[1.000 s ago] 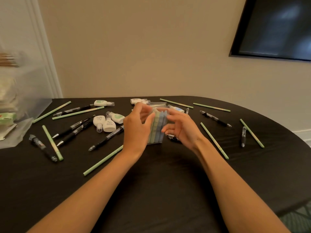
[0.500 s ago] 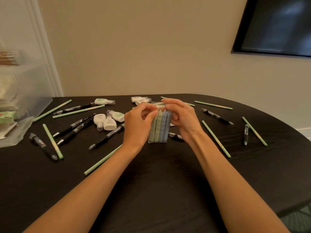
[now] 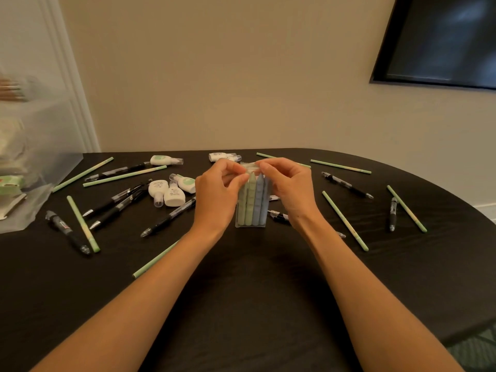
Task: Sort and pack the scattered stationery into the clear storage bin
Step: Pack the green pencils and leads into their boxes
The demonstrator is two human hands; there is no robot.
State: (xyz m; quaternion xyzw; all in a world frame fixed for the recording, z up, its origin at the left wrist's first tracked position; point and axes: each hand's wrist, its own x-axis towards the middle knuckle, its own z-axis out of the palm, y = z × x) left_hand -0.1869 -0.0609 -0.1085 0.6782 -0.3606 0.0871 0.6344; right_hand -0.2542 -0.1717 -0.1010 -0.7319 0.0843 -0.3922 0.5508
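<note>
— At the middle of the dark wooden table point(image 3: 255, 291), what do the hands have?
— Both pinch the top edge of a clear plastic pouch of pastel green and blue sticks point(image 3: 252, 202). The left hand point(image 3: 217, 194) has thumb and forefinger curled on the pouch's top left corner, and the right hand point(image 3: 287, 189) does the same on the top right. The pouch stands upright between them, its lower end down at the tabletop.
— And the bin?
— The clear plastic storage bin point(image 3: 40, 146) sits at the table's left edge, well apart from the pouch.
— What lies around?
— Slim pale green pencils point(image 3: 345, 220), black click pens point(image 3: 346, 184) and white correction tape dispensers point(image 3: 174, 196) lie scattered over the far half, on both sides of the hands. A dark screen point(image 3: 442, 41) hangs on the beige wall point(image 3: 214, 76), upper right.
</note>
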